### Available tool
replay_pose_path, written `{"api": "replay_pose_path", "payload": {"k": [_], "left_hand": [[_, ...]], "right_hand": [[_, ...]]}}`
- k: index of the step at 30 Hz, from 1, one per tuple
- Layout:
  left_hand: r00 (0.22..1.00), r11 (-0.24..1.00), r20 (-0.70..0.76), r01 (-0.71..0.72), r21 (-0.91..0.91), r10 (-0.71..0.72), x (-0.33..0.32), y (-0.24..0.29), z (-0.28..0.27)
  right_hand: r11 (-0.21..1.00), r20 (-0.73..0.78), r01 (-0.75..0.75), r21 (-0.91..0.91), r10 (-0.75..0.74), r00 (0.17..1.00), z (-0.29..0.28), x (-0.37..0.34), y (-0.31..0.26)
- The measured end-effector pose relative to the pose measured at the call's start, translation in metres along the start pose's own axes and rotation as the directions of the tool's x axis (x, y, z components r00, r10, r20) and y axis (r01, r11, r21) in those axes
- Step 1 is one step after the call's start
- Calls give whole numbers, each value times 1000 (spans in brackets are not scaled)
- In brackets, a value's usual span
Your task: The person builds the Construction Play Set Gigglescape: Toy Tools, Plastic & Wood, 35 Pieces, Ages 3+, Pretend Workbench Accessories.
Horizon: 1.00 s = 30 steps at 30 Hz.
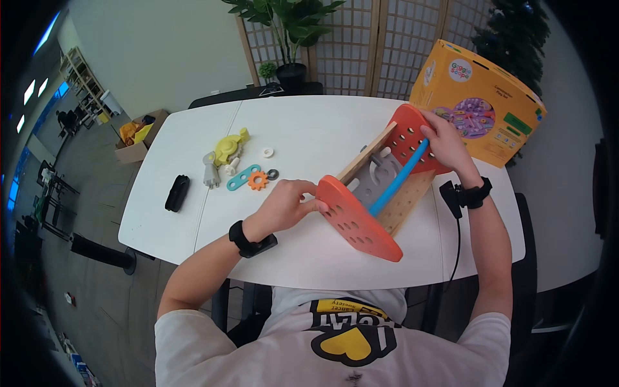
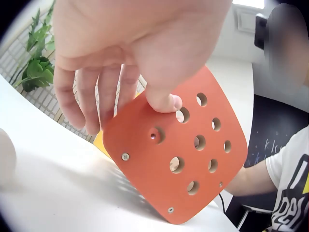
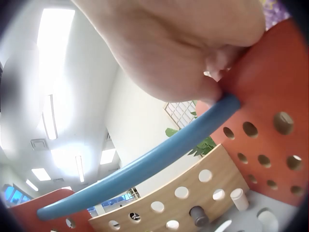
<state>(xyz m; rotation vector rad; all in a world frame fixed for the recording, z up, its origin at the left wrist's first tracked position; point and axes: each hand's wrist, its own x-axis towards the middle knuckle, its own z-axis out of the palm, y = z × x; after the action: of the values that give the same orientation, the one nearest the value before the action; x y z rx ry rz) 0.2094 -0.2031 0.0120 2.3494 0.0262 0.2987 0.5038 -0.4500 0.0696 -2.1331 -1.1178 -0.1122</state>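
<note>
A toy toolbox [image 1: 412,192] stands tilted over the white table, with perforated wooden sides between two orange-red end panels. My left hand [image 1: 284,205] grips the near end panel [image 2: 159,174] at its edge, thumb on the outer face beside a hole and fingers behind. At the far end, my right hand [image 1: 448,143] holds the other panel [image 3: 270,92] by its top edge, with the thumb by the end of the blue handle bar [image 3: 145,166]. Grey toy parts [image 1: 380,173] lie inside the box. The right fingertips are partly hidden behind the panel.
Left of the toolbox lie a yellow toy piece [image 1: 229,149], a grey piece [image 1: 211,171], a teal strip [image 1: 243,177], an orange gear [image 1: 258,180] and a dark nut [image 1: 273,174]. A black case [image 1: 177,193] sits farther left. The yellow carton [image 1: 516,106] stands behind, at right.
</note>
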Motion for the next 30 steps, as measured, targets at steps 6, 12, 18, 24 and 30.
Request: {"api": "replay_pose_path", "payload": {"k": [6, 12, 18, 24, 30], "left_hand": [[995, 972, 100, -27, 232, 4, -17, 15, -2], [975, 949, 219, -97, 299, 31, -12, -3, -30], [977, 776, -12, 178, 605, -214, 18, -49, -59], [953, 660, 85, 137, 739, -292, 34, -73, -54], [927, 674, 82, 203, 710, -365, 42, -68, -48]], "right_hand": [[993, 58, 55, -102, -49, 997, 21, 26, -16], [993, 169, 81, -90, -65, 983, 31, 45, -36], [978, 294, 207, 21, -204, 934, 45, 66, -38], [961, 377, 271, 49, -269, 886, 38, 68, -47], [911, 212, 412, -16, -399, 892, 24, 51, -64]]}}
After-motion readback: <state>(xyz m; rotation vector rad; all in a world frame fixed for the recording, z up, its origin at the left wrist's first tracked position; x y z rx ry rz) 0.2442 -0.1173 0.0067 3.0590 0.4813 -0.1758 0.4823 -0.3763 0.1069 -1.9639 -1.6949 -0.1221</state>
